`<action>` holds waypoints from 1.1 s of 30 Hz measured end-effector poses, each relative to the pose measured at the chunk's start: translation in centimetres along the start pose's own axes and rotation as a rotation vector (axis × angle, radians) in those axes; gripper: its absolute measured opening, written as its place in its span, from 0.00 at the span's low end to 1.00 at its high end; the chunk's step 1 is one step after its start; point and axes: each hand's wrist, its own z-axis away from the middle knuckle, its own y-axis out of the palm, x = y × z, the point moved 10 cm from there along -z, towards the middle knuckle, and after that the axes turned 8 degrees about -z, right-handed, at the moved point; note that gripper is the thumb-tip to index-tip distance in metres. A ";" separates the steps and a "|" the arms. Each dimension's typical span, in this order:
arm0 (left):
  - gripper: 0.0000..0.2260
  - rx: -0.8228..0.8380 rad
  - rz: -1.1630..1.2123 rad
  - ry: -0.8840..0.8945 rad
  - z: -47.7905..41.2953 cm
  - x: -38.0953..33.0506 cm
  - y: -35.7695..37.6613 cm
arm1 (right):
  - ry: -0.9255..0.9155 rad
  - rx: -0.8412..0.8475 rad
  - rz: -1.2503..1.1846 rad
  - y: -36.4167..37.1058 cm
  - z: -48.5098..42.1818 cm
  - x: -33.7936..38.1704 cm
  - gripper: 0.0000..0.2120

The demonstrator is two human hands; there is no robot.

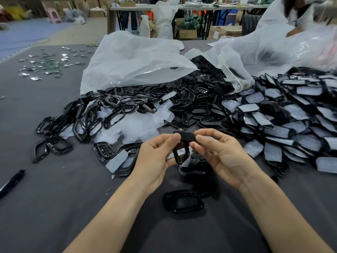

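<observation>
I am pinching a small black plastic part between my left hand and right hand, just below the frame's centre, above the grey table. A black frame is lying beneath; heaps of black parts are spreading behind.

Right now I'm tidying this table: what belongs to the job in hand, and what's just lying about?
Job: black part pinched by left hand and right hand; black frame pile; clear pad pile.
Lying about: black pen; scattered shiny packets.
</observation>
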 end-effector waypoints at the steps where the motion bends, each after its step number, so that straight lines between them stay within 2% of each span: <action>1: 0.09 0.011 0.009 -0.003 0.0 0.0 0.0 | 0.019 -0.002 -0.025 0.0 0.0 -0.2 0.09; 12: 0.12 0.080 0.056 -0.030 0.2 0.2 0.7 | 0.104 -0.011 -0.055 0.0 0.1 -0.9 0.10; 18: 0.19 0.087 0.104 -0.036 0.1 0.4 0.7 | 0.169 0.018 -0.077 0.3 0.5 -1.3 0.11; 29: 0.15 0.120 0.056 -0.016 0.1 0.4 0.8 | 0.149 0.050 -0.067 0.5 0.5 -0.9 0.10; 33: 0.08 0.093 -0.015 0.037 0.0 0.1 0.5 | 0.125 0.055 -0.045 0.4 0.4 -0.6 0.09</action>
